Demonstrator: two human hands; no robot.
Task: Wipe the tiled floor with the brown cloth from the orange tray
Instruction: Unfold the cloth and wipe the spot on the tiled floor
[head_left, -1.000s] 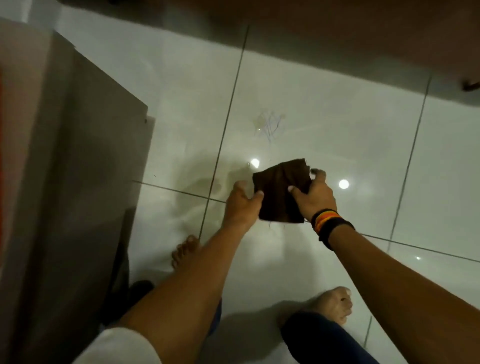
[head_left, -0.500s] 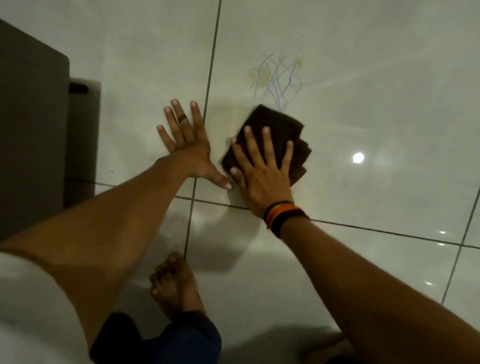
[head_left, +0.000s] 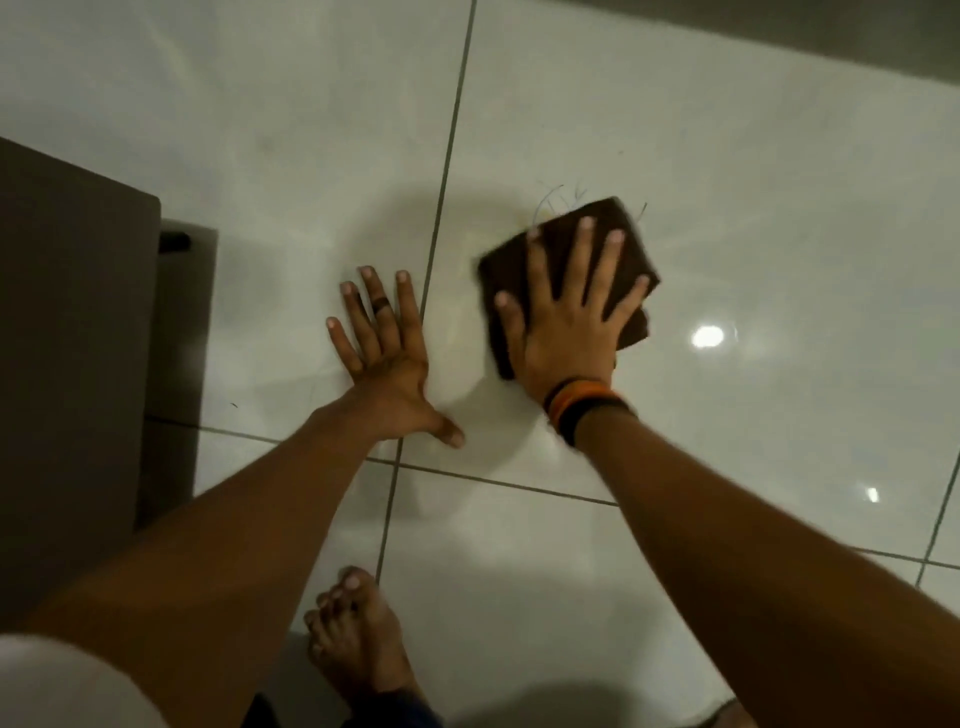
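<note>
The folded brown cloth (head_left: 558, 234) lies flat on the glossy white tiled floor (head_left: 753, 156). My right hand (head_left: 563, 332), with orange and black wristbands, presses down on it with fingers spread. The cloth's far edge covers most of a thin pen scribble (head_left: 556, 195) and a faint yellowish stain. My left hand (head_left: 387, 364) rests flat on the tile to the left of the cloth, fingers apart, a dark ring on one finger, holding nothing. The orange tray is out of view.
A dark brown furniture panel (head_left: 67, 338) stands along the left edge. My bare foot (head_left: 358, 639) is on the floor below my hands. Grey grout lines (head_left: 447, 156) cross between the hands. Bright light reflections (head_left: 707, 336) sit right of the cloth.
The cloth went from being held in both hands in the air to lying on the floor. My right hand has since pushed it forward over the scribble, and my left hand stays planted.
</note>
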